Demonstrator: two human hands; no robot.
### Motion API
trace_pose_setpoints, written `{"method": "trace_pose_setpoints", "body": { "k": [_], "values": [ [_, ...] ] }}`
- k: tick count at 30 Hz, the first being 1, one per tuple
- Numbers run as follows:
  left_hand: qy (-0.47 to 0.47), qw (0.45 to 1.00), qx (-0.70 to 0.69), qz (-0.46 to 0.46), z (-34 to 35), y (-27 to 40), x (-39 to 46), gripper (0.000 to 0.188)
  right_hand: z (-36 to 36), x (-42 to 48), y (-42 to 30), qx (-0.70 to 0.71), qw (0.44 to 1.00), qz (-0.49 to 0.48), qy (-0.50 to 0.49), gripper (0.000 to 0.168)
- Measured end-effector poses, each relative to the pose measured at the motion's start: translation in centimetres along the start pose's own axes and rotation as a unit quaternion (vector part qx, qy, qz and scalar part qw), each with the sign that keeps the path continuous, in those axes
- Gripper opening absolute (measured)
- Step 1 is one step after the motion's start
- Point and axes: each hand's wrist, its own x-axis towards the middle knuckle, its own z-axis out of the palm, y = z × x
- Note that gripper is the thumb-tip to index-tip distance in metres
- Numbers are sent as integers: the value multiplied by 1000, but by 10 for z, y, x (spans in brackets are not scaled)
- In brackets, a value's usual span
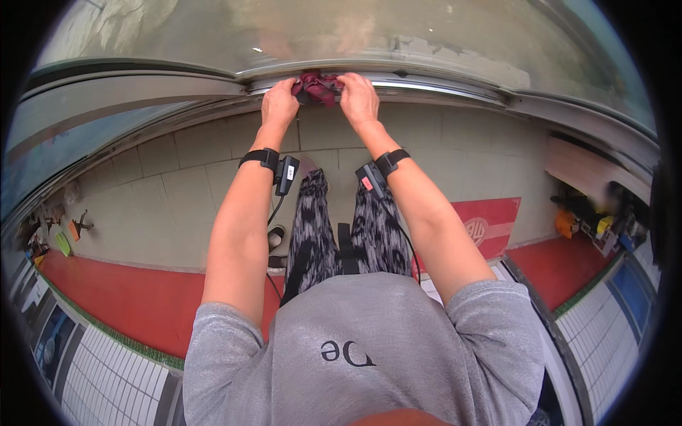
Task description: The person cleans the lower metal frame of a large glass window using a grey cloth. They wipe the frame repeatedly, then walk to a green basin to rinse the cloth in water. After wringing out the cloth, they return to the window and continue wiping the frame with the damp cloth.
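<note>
A dark red cloth (318, 89) lies bunched over the metal window track (426, 90) at the top middle of the head view. My left hand (279, 102) grips its left end between thumb and fingers. At its right end, my right hand (359, 97) pinches the fabric near the track. Both arms reach forward, and a black strap with a small device is on each forearm. Window glass (330, 37) rises beyond the track, with blurred reflections in it. The cloth hides the part of the track beneath it.
A window frame bar (133, 96) runs off to the left. Grey floor tiles (176, 197) lie below, with a red mat (493, 226) at right. Dark shoes (275, 238) stand near my legs. Assorted items, one an orange object (565, 222), are at far right.
</note>
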Motion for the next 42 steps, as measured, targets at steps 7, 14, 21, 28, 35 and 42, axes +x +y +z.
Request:
{"method": "trace_pose_setpoints", "body": {
  "k": [7, 14, 21, 28, 35, 42],
  "values": [
    [-32, 999, 8, -23, -4, 3, 6, 29, -8, 2, 7, -184, 981, 14, -66, 28],
    [-146, 985, 92, -22, -11, 5, 24, 33, 12, 11, -17, -250, 959, 44, -123, 42],
    [-165, 979, -56, -108, -14, -4, 29, 46, 40, 2, -38, -130, 987, 36, -85, 28],
    [-158, 932, -268, -188, -6, -35, 35, 44, 70, -1, -70, -92, 991, 77, -59, 21],
    [-7, 785, -578, -222, -24, -32, -5, 36, 77, -26, -105, 65, 996, 55, -9, 15],
    [68, 528, -822, -202, -4, -44, -67, 40, 56, -70, -128, 118, 992, -16, -35, 30]
  ]
}}
